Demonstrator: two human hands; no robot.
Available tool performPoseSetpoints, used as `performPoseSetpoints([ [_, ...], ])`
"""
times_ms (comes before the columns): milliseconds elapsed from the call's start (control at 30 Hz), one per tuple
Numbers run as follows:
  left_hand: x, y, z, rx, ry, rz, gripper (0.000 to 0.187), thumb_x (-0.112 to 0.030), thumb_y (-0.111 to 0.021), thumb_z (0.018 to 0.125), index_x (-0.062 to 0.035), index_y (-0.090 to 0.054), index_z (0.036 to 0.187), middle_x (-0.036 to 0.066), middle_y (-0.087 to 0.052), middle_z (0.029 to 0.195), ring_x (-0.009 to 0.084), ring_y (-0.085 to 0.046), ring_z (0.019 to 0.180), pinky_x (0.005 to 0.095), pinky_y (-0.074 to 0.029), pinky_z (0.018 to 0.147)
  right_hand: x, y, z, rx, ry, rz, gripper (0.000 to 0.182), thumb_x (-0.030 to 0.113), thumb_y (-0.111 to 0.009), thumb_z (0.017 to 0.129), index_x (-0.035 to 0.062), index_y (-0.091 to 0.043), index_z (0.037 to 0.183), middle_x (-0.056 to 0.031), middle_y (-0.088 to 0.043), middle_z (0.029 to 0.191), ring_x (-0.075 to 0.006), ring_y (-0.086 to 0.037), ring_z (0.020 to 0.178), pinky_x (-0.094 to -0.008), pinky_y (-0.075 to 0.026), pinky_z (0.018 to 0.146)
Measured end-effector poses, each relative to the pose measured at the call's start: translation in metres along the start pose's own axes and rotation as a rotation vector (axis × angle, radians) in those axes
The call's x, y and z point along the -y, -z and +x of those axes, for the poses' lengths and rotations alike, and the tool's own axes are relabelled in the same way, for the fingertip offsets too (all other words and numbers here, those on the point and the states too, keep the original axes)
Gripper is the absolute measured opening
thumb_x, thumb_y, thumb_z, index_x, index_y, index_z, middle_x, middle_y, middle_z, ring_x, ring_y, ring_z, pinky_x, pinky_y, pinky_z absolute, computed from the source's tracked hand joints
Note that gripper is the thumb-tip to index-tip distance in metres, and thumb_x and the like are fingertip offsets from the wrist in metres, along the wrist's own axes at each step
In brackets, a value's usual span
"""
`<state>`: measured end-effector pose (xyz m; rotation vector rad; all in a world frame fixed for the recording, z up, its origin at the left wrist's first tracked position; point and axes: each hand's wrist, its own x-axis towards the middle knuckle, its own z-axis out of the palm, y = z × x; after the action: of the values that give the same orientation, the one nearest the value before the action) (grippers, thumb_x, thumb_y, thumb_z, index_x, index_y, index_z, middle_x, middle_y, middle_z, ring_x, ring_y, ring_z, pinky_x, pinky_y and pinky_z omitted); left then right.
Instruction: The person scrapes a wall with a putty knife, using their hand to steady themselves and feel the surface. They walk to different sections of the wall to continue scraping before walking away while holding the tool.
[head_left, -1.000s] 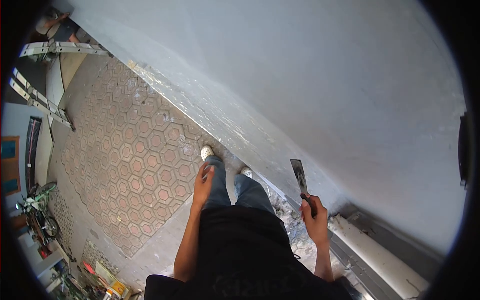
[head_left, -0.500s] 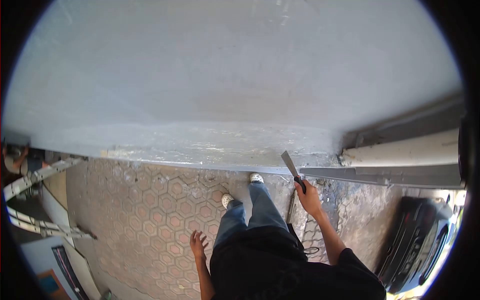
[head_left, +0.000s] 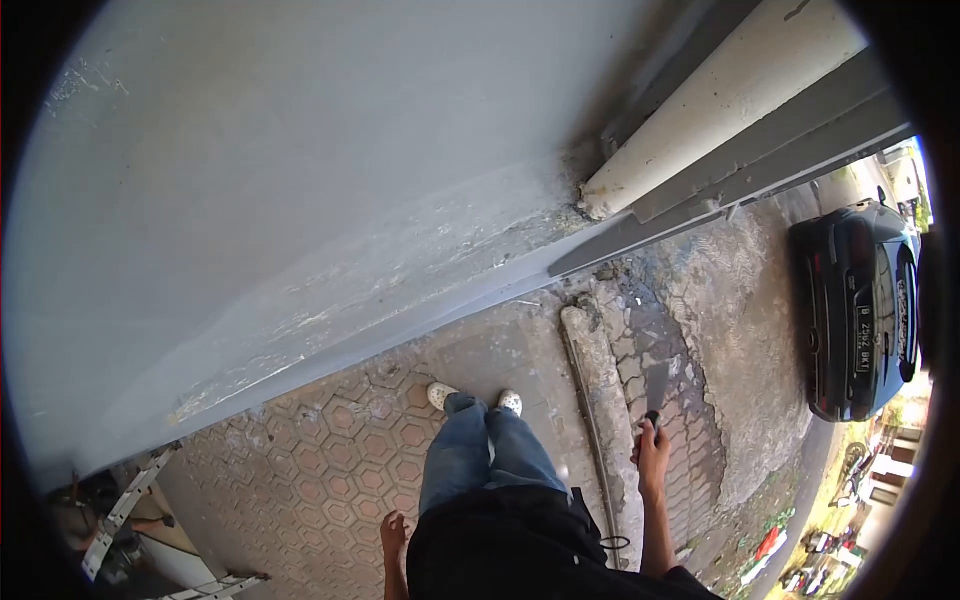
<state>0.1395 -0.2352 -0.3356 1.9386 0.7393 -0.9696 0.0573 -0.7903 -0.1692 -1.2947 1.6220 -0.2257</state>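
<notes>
My right hand is closed around the dark handle of a putty knife, out to the right of my body over the paving. The metal blade points away from me and touches nothing that I can see. Low at my left side hangs my left hand, with nothing in it and its fingers loosely bent and a little apart. Ahead stands a grey painted wall, with flaking, scuffed paint along its lower part.
A pale pipe runs up the wall's right end. A raised concrete curb crosses the hexagonal paving by my feet. To the right is a parked dark car. A ladder stands at lower left, near another person's arm.
My view and body have turned right, bringing the pipe and car further in. My right hand with the putty knife has swung away from the wall. My left hand's fingers are less spread.
</notes>
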Motion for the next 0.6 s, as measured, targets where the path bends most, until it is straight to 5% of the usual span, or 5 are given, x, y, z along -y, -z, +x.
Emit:
performPoseSetpoints([
  [267,-0.079,-0.046,-0.024,0.021,-0.246,0.132,0.041,-0.026,-0.058,0.098,0.0005,-0.056,0.13,0.018,-0.067,0.113,0.0232,-0.065,0.104,0.0325,-0.051,0.087,-0.088,0.045,-0.022,0.106,-0.068,-0.129,0.031,0.034,-0.055,0.099,0.0033,-0.059,0.096,0.0025,-0.048,0.064,-0.0066,-0.046,0.05,-0.0244,-0.037,0.045],
  [367,-0.065,-0.059,-0.019,-0.014,-0.407,0.025,0.04,-0.026,-0.059,0.098,-0.0018,-0.057,0.13,0.016,-0.067,0.115,0.0216,-0.065,0.104,0.0297,-0.05,0.087,-0.095,0.031,-0.023,0.185,-0.041,-0.17,0.031,0.034,-0.056,0.098,0.0026,-0.06,0.095,0.0015,-0.05,0.064,-0.0078,-0.048,0.051,-0.0256,-0.039,0.046],
  [600,-0.08,-0.015,-0.046,-0.021,-0.187,-0.171,0.044,-0.036,-0.055,0.099,-0.0072,-0.056,0.133,0.012,-0.065,0.123,0.0226,-0.064,0.108,0.0348,-0.052,0.083,-0.04,-0.023,-0.026,0.251,0.136,-0.245,0.032,0.033,-0.056,0.098,0.0021,-0.063,0.094,0.0005,-0.053,0.064,-0.009,-0.05,0.052,-0.0262,-0.04,0.047],
])
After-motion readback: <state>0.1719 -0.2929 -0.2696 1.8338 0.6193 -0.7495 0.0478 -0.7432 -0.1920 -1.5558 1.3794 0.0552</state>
